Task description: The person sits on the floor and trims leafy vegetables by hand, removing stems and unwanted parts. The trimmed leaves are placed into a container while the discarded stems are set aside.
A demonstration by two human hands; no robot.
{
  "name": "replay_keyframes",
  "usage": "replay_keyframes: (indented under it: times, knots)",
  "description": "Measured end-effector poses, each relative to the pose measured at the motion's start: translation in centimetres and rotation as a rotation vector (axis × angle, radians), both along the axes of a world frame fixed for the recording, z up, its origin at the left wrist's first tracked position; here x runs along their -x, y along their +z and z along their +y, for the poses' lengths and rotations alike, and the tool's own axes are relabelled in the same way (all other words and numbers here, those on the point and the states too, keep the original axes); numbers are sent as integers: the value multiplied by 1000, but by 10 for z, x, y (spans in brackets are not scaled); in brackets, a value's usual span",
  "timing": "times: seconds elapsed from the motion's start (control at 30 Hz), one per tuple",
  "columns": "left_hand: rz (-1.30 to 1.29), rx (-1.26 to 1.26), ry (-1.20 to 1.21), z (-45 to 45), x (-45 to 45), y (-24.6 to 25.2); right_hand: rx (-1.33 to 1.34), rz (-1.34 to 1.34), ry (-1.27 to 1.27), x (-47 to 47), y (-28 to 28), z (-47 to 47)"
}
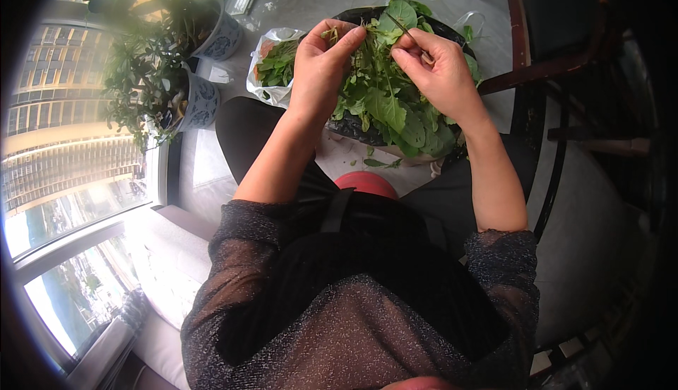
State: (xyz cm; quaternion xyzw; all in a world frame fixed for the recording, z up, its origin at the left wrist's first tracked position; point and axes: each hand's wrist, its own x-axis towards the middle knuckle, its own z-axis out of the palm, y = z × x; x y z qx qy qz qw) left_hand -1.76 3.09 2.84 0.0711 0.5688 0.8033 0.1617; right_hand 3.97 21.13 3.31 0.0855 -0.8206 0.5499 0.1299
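Observation:
My left hand (pixel 324 64) pinches a thin bunch of leafy greens (pixel 371 40) between thumb and fingers, its pale stems or roots pointing up. A slim, dark, pointed tool (pixel 401 28), perhaps small scissors or a knife, is in my right hand (pixel 437 67), its tip angled up and left beside the leaves. Below both hands, a heap of broad green leaves (pixel 394 112) fills a black plastic bag (pixel 357 127). Left of my left hand stands a white plastic bag (pixel 275 93) with smaller greens (pixel 279 64) in it.
Loose leaf scraps (pixel 377 162) lie on the floor near a red round object (pixel 365 180) between my legs. Potted plants in blue-and-white pots (pixel 200 98) stand by the window at left. A dark wooden chair (pixel 519 29) is at the right.

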Motion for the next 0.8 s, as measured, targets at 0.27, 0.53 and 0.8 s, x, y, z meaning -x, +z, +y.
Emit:
replay_keyframes:
  times: [0.27, 0.53, 0.8]
  knots:
    - [481, 404, 139, 4, -3, -8, 54, -97, 42, -4, 8, 12]
    - [170, 60, 53, -9, 4, 0, -53, -231, 31, -3, 16, 44]
    - [169, 70, 15, -6, 1, -2, 13, -15, 28, -6, 15, 20]
